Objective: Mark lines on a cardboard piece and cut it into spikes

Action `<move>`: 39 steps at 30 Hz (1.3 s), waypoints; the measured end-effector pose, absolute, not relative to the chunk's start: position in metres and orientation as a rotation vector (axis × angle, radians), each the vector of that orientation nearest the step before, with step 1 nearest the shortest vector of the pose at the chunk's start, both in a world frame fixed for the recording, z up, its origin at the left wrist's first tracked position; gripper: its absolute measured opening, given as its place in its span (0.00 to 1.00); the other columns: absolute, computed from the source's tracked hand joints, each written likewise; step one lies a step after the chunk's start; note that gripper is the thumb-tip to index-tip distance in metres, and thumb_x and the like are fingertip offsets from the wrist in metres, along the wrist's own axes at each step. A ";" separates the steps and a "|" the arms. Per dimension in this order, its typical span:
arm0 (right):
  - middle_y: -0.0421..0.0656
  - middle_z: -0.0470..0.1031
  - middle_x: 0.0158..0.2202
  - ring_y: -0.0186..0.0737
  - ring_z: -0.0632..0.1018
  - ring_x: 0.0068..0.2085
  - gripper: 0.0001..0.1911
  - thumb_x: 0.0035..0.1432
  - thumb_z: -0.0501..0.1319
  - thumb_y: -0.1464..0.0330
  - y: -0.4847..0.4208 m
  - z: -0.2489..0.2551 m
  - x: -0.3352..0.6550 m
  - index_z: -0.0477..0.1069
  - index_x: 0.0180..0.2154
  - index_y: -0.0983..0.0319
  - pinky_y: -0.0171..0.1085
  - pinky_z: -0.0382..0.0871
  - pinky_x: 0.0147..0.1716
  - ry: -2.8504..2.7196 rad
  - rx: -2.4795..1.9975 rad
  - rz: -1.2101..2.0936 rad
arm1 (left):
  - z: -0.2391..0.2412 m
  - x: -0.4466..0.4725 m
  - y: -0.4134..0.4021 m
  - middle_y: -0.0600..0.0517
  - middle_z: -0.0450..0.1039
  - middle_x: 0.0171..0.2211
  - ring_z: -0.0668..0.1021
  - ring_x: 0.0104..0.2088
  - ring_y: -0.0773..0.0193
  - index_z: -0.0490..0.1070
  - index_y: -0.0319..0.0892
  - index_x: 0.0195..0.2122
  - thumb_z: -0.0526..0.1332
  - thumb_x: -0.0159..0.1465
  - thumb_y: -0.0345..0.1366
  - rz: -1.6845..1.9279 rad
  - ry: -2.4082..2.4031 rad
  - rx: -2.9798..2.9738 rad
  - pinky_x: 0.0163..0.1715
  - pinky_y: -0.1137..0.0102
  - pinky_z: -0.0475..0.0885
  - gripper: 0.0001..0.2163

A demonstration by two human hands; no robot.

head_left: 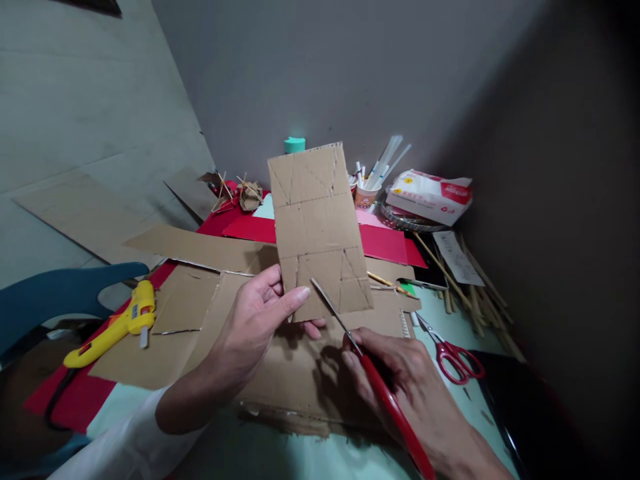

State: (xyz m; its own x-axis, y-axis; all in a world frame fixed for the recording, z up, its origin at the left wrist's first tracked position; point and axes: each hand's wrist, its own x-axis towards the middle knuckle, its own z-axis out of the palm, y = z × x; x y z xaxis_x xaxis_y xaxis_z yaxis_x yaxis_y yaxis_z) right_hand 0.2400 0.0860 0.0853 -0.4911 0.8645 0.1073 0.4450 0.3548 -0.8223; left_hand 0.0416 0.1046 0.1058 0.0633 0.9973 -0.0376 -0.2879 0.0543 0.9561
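My left hand point(260, 320) holds up a rectangular cardboard piece point(317, 227) marked with pencil lines, thumb on its lower front edge. My right hand point(400, 380) grips a red-handled cutter point(385, 393) whose thin metal blade point(330, 307) touches the bottom edge of that cardboard piece. Both hands hover over large flat cardboard sheets point(200, 313) spread on the table.
A yellow glue gun point(117, 323) lies at left near a blue chair point(55, 293). Red scissors point(453, 353) lie at right beside wooden sticks point(480, 293). At the back stand a cup of pens point(367, 193), a white packet point(430, 193), red paper point(385, 243) and a teal cap point(295, 144).
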 end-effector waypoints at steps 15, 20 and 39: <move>0.41 0.76 0.28 0.43 0.76 0.32 0.16 0.63 0.61 0.54 0.088 0.090 0.238 0.76 0.37 0.60 0.38 0.70 0.32 -2.046 -1.259 1.132 | 0.105 0.039 0.104 0.48 0.82 0.31 0.81 0.24 0.61 0.76 0.38 0.41 0.69 0.60 0.39 1.182 1.079 1.077 0.21 0.71 0.77 0.12; 0.43 0.78 0.30 0.44 0.78 0.34 0.17 0.64 0.61 0.55 0.088 0.090 0.237 0.79 0.42 0.60 0.40 0.71 0.36 -2.022 -1.235 1.185 | 0.104 0.040 0.101 0.51 0.81 0.29 0.82 0.23 0.62 0.77 0.40 0.41 0.69 0.61 0.40 1.158 1.080 1.089 0.21 0.72 0.77 0.11; 0.40 0.73 0.23 0.34 0.70 0.23 0.16 0.67 0.55 0.63 0.098 0.072 0.228 0.71 0.29 0.62 0.33 0.61 0.25 -2.104 -1.157 0.957 | 0.093 0.031 0.110 0.58 0.73 0.19 0.81 0.20 0.63 0.75 0.43 0.35 0.70 0.60 0.39 1.104 1.108 1.087 0.19 0.75 0.75 0.08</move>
